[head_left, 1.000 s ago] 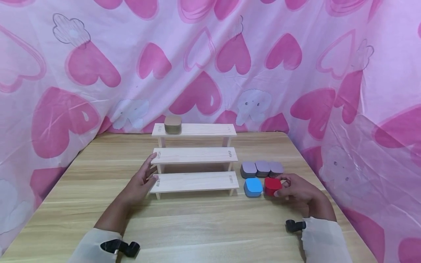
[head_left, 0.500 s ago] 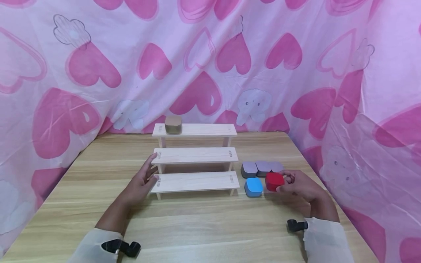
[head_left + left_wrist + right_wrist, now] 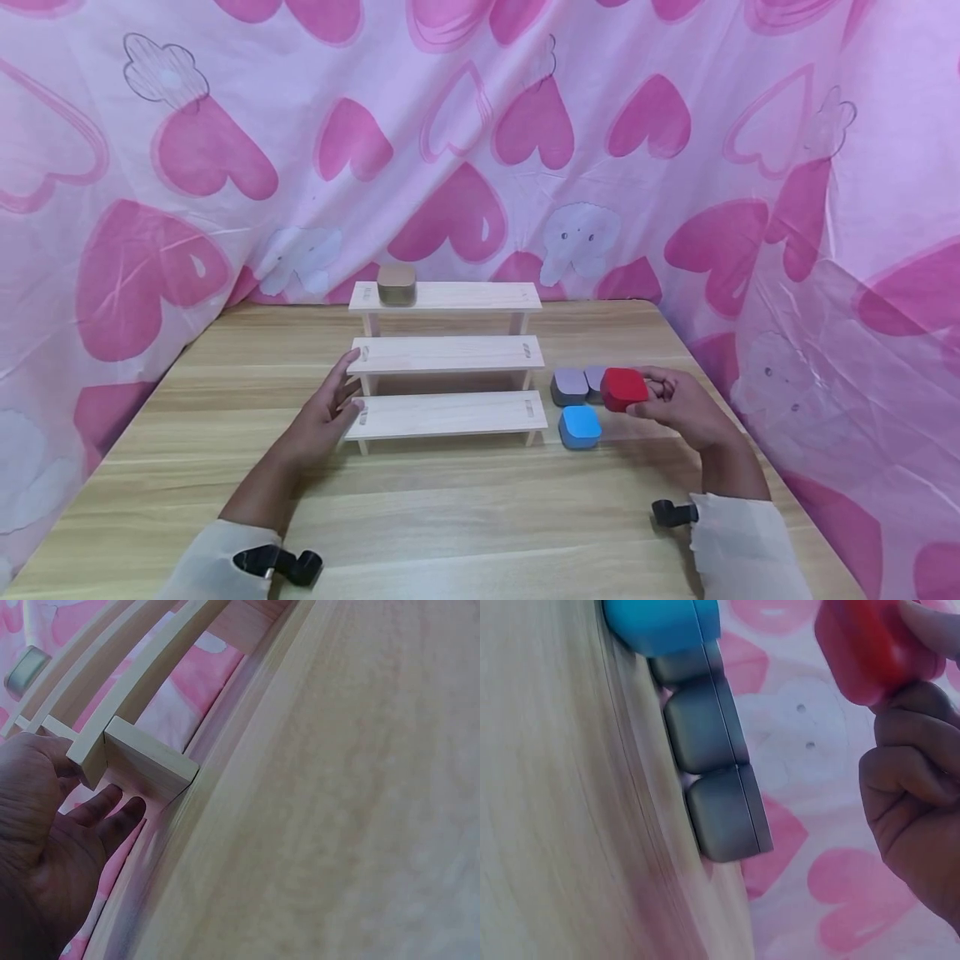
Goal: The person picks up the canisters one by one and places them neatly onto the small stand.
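Note:
In the head view my right hand (image 3: 686,407) pinches a red rounded-square box (image 3: 625,390) between thumb and fingers. The right wrist view has that red box (image 3: 877,649) raised above the table, level with the row of grey boxes (image 3: 705,727). A blue box (image 3: 580,427) sits on the table just left of and below it. My left hand (image 3: 322,421) is at the left end of a three-tier wooden shelf (image 3: 450,415), fingertips at the middle and lowest boards. Seen from the left wrist, its fingers (image 3: 124,817) are loosely extended beside the shelf's leg.
Two lilac-topped boxes (image 3: 570,387) show beside the shelf; a third is hidden behind the red one. A brown box (image 3: 397,285) stands on the left of the top board. Pink heart-printed cloth (image 3: 600,175) hangs behind the wooden table (image 3: 480,517).
The red box has been lifted off the table and moved away from me, now overlapping the lilac boxes. The left hand has stayed at the shelf.

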`<state>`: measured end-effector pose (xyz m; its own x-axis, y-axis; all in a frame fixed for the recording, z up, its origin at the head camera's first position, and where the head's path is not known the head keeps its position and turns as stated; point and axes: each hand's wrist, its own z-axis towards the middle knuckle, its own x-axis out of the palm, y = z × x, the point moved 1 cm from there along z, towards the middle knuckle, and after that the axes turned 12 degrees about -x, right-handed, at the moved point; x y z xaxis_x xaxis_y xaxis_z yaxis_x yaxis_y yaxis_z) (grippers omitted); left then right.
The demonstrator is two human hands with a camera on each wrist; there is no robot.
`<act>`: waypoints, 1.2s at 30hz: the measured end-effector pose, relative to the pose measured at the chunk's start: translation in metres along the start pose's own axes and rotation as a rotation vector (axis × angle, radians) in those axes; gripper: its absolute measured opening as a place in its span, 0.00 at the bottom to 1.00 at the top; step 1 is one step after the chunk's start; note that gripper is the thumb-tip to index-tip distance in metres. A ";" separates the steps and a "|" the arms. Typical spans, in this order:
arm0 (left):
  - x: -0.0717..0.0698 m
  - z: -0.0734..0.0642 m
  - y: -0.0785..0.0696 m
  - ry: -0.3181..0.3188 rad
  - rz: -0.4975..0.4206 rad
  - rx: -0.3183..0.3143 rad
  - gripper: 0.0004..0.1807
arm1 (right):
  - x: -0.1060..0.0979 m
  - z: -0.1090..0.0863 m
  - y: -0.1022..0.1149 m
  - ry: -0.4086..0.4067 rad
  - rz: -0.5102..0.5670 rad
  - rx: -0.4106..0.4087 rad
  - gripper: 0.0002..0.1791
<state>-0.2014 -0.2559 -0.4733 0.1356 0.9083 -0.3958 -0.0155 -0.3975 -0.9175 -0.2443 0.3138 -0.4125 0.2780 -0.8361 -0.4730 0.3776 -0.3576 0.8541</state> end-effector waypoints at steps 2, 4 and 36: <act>0.001 0.001 0.001 0.001 -0.004 -0.005 0.45 | 0.002 0.003 0.003 -0.020 -0.020 -0.007 0.39; 0.001 0.001 0.001 0.002 -0.006 -0.010 0.45 | 0.004 0.007 0.006 -0.039 -0.038 -0.004 0.39; -0.002 0.000 0.002 0.004 0.014 -0.022 0.44 | 0.050 0.097 0.074 -0.063 0.114 0.064 0.39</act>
<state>-0.2015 -0.2585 -0.4744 0.1393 0.9023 -0.4081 0.0041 -0.4126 -0.9109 -0.2882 0.2046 -0.3520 0.2589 -0.8967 -0.3591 0.2887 -0.2829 0.9147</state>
